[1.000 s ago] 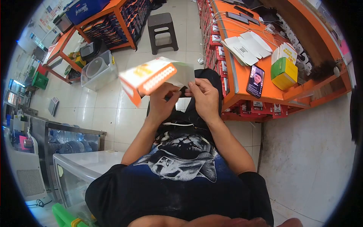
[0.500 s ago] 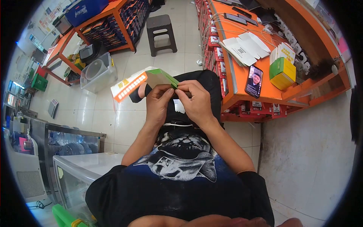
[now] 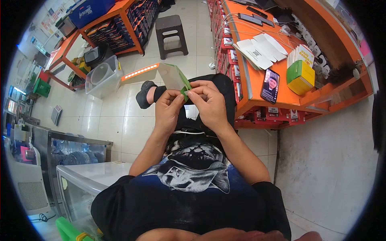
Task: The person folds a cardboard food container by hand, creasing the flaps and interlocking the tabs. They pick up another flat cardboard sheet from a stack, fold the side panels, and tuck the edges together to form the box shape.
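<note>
In front of my lap I hold a part-folded cardboard carton [image 3: 171, 75], with a green outer side, a pale inside and an orange-and-white printed panel that sticks out to the left. My left hand [image 3: 168, 109] pinches its green flaps between thumb and fingers. Close beside it, my right hand [image 3: 209, 105] grips the same green end, thumb pressed near the left thumb. The fingers partly cover the folded edges there. On the orange table to the right stand a green-and-yellow box [image 3: 300, 78] and, next to it, a stack of flat printed cartons [image 3: 302, 57].
A phone [image 3: 270, 86] leans near the table [image 3: 253, 86] edge, beside flat white cartons [image 3: 261, 52]. Red boxes [image 3: 277, 114] fill the space under the table. A dark stool [image 3: 171, 26], a clear plastic bin [image 3: 106, 82] and a white-topped cabinet [image 3: 100, 172] stand around me.
The carton has tilted and opened up, so its pale inside shows more and the printed panel has swung upward. Both hands stay on the green end, shifting only slightly.
</note>
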Demonstrator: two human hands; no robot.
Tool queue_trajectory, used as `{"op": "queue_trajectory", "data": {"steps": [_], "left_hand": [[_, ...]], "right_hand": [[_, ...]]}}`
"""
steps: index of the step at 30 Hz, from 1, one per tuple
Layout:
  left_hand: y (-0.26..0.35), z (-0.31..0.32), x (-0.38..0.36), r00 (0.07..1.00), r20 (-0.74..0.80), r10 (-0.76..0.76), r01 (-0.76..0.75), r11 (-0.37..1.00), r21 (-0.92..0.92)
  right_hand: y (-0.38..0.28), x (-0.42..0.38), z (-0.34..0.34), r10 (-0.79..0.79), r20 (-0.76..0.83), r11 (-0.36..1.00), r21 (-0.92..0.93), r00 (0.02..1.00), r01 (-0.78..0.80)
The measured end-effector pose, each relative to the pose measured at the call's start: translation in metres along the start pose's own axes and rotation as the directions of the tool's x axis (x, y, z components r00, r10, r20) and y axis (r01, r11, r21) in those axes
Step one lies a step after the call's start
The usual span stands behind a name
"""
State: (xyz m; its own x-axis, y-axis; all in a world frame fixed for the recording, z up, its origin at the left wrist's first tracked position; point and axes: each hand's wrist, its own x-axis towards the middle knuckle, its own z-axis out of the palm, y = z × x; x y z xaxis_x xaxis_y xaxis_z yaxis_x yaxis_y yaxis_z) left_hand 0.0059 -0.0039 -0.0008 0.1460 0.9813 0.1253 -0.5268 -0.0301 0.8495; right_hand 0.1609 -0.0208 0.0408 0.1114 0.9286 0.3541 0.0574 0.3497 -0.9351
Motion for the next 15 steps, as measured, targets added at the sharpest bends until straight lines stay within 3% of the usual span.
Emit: {"op": "queue_trajectory", "data": {"steps": [3, 5, 8, 15], "left_hand": [[0.001, 0.004, 0.001, 1.0, 0.028, 0.015, -0.013, 0.998, -0.067], [0.001, 0.005, 0.001, 0.999, 0.032, 0.024, -0.021, 0.994, -0.11], [-0.001, -0.002, 0.0, 0.998, 0.062, 0.003, 0.009, 0.981, -0.193], [0.0, -0.003, 0.002, 0.998, 0.062, 0.021, -0.007, 0.977, -0.215]], "right_hand": [[0.0, -0.001, -0.002, -0.029, 0.037, 0.999, -0.022, 0.999, 0.03], [-0.007, -0.002, -0.004, -0.147, 0.105, 0.963, -0.213, 0.984, 0.167], [-0.004, -0.003, -0.001, -0.265, 0.1, 0.921, -0.268, 0.959, 0.283], [-0.011, -0.004, -0.002, -0.339, 0.124, 0.914, -0.191, 0.932, 0.358]]}}
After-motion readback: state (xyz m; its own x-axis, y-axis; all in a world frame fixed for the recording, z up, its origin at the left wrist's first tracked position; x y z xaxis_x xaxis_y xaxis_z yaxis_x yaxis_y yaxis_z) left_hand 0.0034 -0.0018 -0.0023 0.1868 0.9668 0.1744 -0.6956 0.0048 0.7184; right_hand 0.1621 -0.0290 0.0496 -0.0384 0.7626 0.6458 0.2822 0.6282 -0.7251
